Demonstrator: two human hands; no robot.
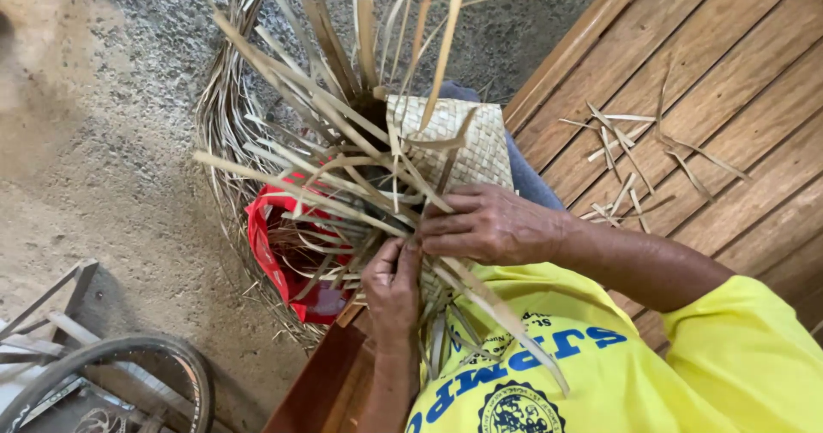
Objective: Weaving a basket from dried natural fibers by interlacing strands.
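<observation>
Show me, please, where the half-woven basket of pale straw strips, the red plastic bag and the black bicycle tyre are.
half-woven basket of pale straw strips (459,141): head view, on its finished woven panel.
red plastic bag (266,253): head view, on its left wall.
black bicycle tyre (150,347): head view, on its upper curve.

I see a brown wooden plank platform (737,81) on the right, with loose pale leaf-strip offcuts (630,154) scattered flat on its boards. To its left lies grey gritty ground (120,141); on it rest a bundle of dry leaf strips (225,99) and a red plastic bag (274,253).
</observation>
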